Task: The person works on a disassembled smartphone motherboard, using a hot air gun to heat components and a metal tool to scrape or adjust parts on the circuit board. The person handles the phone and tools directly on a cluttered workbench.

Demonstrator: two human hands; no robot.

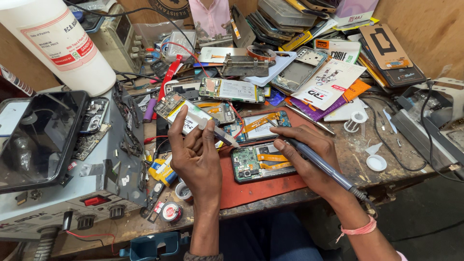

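Opened phone [261,162] btwn hands, iron [316,162] in right hand [309,157]

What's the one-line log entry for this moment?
left hand: holds tweezers | right hand: holds soldering iron | opened phone: on red mat

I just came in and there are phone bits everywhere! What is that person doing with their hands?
A person is bent over an opened phone lying on a red mat, its green circuit board and orange ribbon cables showing. The right hand holds a pen-like soldering iron with its tip near the phone's top edge. The left hand holds tweezers pointing towards the same spot. More opened phones and parts crowd the wooden workbench.
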